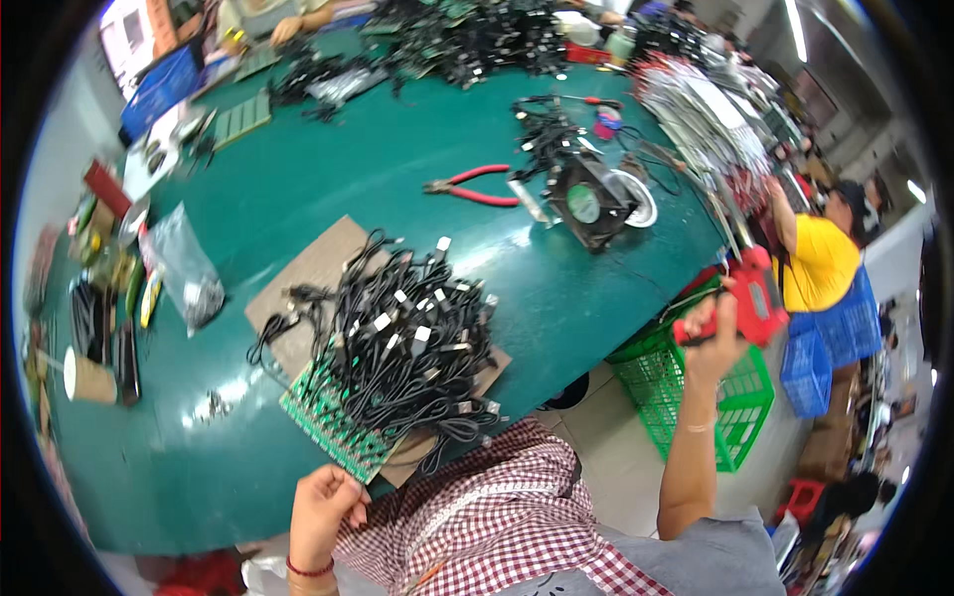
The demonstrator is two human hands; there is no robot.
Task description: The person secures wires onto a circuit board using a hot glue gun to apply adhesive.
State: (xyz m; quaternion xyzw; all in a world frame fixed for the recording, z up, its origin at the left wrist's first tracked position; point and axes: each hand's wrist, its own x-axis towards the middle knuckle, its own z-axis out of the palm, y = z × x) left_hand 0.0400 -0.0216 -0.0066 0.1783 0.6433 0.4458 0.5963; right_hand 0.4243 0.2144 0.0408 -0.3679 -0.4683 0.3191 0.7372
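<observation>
My left hand [328, 505] is closed at the near corner of a green circuit board panel [333, 422], its thumb and fingers pinching the edge. A heap of black cables [412, 328] with pale metal plugs lies over much of the panel, on brown cardboard [323, 260]. Out to the right, past the table edge, my right hand [714, 343] grips a red pistol-shaped soldering gun [760, 298]. Its front end points away from me. On the table, a black fan [586, 204] and red-handled pliers [472, 187] lie beyond the cables.
Below my right hand stands a green plastic crate [735, 407]. A clear bag [184, 268] and a paper cup [87, 377] are at the left. Bundled wires [711, 119] lie at the far right. A co-worker in yellow [820, 263] is near blue crates [805, 368].
</observation>
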